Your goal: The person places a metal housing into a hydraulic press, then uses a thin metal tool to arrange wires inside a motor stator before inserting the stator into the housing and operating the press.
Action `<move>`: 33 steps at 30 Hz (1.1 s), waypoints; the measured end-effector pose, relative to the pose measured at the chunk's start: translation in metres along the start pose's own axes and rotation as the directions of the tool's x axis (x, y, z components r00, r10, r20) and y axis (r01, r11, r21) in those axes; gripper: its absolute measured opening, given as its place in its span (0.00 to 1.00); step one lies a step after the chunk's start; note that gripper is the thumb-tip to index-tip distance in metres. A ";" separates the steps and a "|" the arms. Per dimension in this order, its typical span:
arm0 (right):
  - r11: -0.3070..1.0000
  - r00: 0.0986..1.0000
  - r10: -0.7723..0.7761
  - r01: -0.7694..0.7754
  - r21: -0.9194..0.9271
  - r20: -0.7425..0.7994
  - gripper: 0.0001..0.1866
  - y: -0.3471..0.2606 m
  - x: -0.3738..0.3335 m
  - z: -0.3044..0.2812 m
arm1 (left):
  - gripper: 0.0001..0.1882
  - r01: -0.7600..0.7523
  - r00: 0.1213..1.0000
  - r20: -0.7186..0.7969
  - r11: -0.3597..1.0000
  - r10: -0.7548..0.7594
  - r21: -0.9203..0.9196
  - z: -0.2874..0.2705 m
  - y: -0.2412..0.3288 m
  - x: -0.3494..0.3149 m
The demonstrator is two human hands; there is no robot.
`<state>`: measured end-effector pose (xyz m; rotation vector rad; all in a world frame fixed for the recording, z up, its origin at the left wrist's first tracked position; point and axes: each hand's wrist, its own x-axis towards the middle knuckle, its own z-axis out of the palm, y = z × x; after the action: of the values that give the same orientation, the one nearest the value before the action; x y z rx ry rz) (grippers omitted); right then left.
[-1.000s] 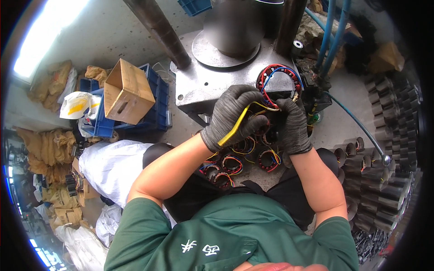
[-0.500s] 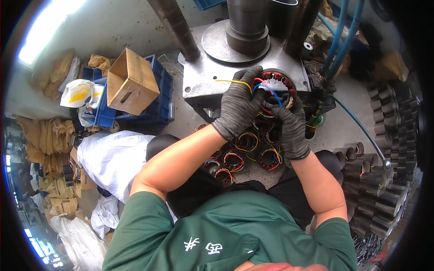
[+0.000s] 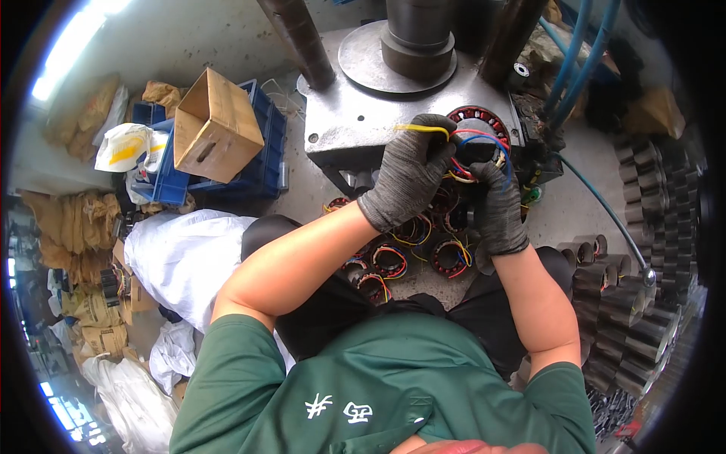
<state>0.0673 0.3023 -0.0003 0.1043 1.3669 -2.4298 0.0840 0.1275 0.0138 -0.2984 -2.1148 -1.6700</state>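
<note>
A ring-shaped motor stator (image 3: 504, 130) with red insulation around its inner side rests at the front right of the metal press table (image 3: 333, 125). Yellow, red and blue lead wires (image 3: 484, 139) come off it. My gloved left hand (image 3: 412, 172) is closed in a pinch on the lead wires, the yellow one sticking out to the left past the fingers. At the stator's near edge, my gloved right hand (image 3: 501, 208) has its fingers bent around the wires there; its fingertips are partly hidden. More wound stators (image 3: 389, 261) lie on the floor below my hands.
A press column with a round plate (image 3: 370, 64) stands behind the stator, between dark posts (image 3: 299, 41). Left are a cardboard box (image 3: 219, 132) and blue crates (image 3: 268, 155). Stacked metal cylinders (image 3: 639, 303) fill the right side. A blue hose (image 3: 605, 208) curves nearby.
The stator now rests farther right on the table edge. My left hand has moved slightly right and down, drawing the lead wires together; my right hand has shifted slightly right.
</note>
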 end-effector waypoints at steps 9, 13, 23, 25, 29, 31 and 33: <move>0.992 0.995 -0.090 0.093 -0.079 0.037 0.21 0.000 -0.011 0.014 | 0.16 -0.355 0.931 0.162 0.707 0.327 0.611 -0.008 0.011 0.005; 0.987 0.988 -0.143 0.147 -0.061 0.062 0.21 0.010 -0.005 0.005 | 0.36 -0.092 0.986 0.117 0.978 0.115 -0.187 0.007 -0.013 0.011; 0.988 0.937 -0.067 0.109 -0.105 0.342 0.45 -0.008 -0.015 0.008 | 0.15 -0.323 0.946 0.153 0.883 0.287 0.340 -0.026 0.007 0.021; 0.992 0.926 -0.024 0.068 -0.104 0.376 0.52 -0.013 -0.014 0.009 | 0.16 -0.362 0.928 0.191 0.895 0.320 0.261 -0.028 0.008 0.021; 0.994 0.945 0.056 -0.083 0.071 0.323 0.53 -0.021 -0.022 0.025 | 0.23 -0.426 0.890 0.332 0.828 0.311 0.365 -0.039 0.010 0.017; 0.992 0.947 0.103 -0.119 0.036 0.303 0.49 -0.017 -0.016 0.011 | 0.22 -0.382 0.897 0.356 0.864 0.262 0.327 -0.041 0.007 0.020; 0.991 0.950 0.102 -0.073 -0.109 0.295 0.35 -0.015 -0.012 0.013 | 0.21 -0.442 0.866 0.408 0.824 0.289 0.355 -0.043 0.007 0.024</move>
<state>0.0745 0.3018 0.0216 -0.2161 1.3077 -2.1934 0.0744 0.0861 0.0391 -0.8451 -2.4071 -0.9290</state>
